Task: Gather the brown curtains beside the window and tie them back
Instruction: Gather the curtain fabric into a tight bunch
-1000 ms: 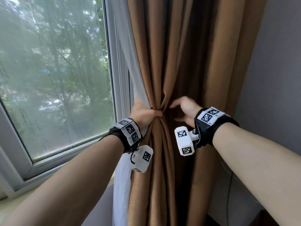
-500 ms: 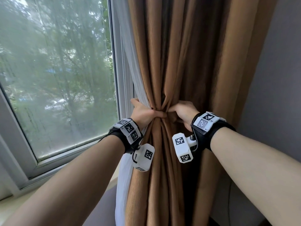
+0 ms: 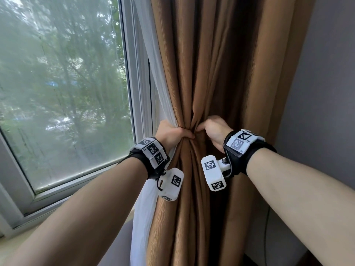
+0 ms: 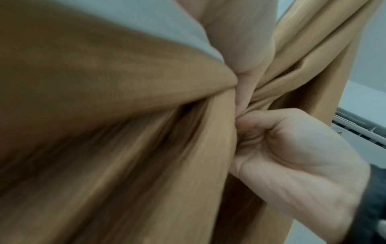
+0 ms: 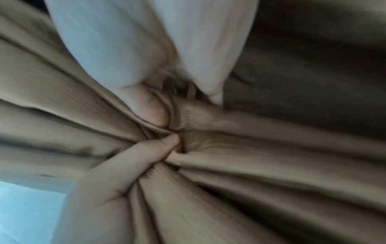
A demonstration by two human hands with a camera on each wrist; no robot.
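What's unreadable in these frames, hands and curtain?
- Left hand fingers: head view, wrapped behind the brown curtains.
- Right hand fingers: head view, tucked into the folds; the right wrist view is motion-blurred.
- Any tie-back: none visible; the pinch point is covered by both hands.
- Curtain top and hem: cut off by frame edges.
- White sheer: lower end cut off.

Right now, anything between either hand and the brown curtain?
Nothing visible. The left hand grips the gathered brown curtain at its pinched waist, and the right hand holds folds beside it. A white sheer curtain hangs window-side, behind the left hand.
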